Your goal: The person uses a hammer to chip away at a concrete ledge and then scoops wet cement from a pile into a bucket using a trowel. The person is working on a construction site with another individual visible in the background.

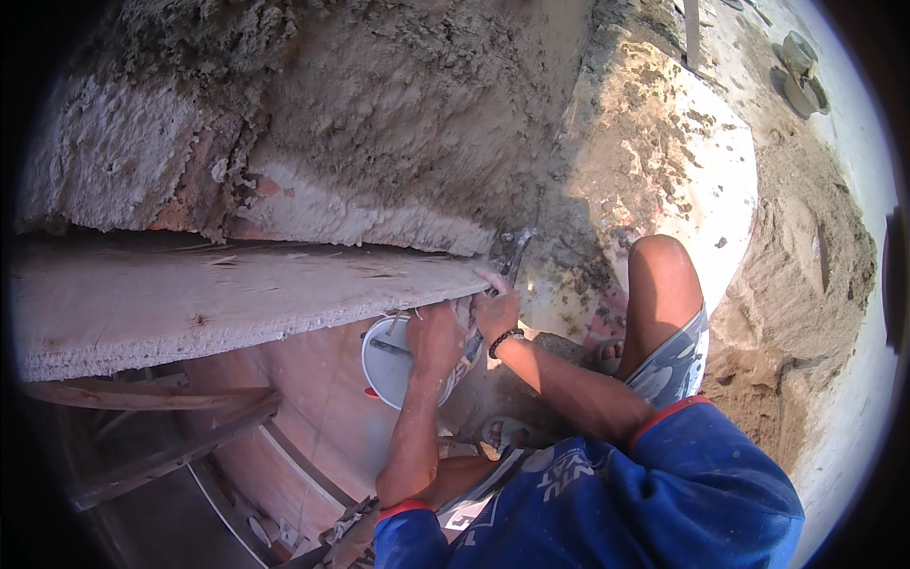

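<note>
A long, dusty wooden board (190, 294) runs from the left edge to the middle, along the rough plastered mass. At its right end my right hand (495, 311), with a dark bead bracelet at the wrist, has fingers curled at the board's edge, the thumb on top. My left hand (434, 327) is just beside it, under the board's edge, its fingers bent and mostly hidden; I cannot make out what they hold. Behind my left forearm stands a white bucket (384, 370) with a dark bar visible inside its rim.
Rough plaster (379, 114) rises above the board. A pale, mortar-spattered sheet (711, 190) lies at right, beside a sand heap (806, 247) and small containers (804, 93). Wooden beams (171, 398) cross at lower left. My knee and sandalled feet are near the bucket.
</note>
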Demonstrator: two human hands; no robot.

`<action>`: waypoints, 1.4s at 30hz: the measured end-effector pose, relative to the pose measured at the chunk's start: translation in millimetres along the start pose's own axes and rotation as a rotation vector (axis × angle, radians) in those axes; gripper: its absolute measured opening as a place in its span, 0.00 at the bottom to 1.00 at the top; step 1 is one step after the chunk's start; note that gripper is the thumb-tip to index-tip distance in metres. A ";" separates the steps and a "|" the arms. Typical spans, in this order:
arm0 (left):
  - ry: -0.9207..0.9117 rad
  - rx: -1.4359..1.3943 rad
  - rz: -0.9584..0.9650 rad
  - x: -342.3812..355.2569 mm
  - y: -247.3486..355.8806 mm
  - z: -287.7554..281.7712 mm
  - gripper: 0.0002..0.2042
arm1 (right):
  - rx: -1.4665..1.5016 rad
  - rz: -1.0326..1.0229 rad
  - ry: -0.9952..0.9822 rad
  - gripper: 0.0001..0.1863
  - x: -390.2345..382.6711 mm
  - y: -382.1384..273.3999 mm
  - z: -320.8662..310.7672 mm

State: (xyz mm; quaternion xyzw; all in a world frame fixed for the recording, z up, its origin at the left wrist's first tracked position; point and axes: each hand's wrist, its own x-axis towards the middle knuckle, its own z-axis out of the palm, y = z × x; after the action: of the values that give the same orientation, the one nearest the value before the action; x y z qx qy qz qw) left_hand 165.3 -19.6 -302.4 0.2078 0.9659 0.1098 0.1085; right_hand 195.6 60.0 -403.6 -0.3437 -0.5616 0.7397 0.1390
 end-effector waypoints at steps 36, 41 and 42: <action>0.254 -1.377 -0.308 18.7 -2.1 14.8 0.08 | 0.261 0.316 0.061 0.24 14.8 -14.2 -1.9; 0.320 -1.346 -0.336 14.1 -20.3 32.5 0.08 | 0.355 0.381 0.016 0.25 12.7 -15.2 -3.5; 0.385 -1.426 -0.358 13.2 -23.2 37.4 0.08 | 0.357 0.398 0.004 0.25 11.2 -16.9 -3.6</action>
State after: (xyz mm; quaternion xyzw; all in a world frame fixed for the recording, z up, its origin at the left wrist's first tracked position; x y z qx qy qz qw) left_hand 154.3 -28.4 -346.1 -0.0954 0.6817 0.7227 0.0623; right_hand 186.9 74.9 -392.3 -0.4187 -0.3435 0.8392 0.0503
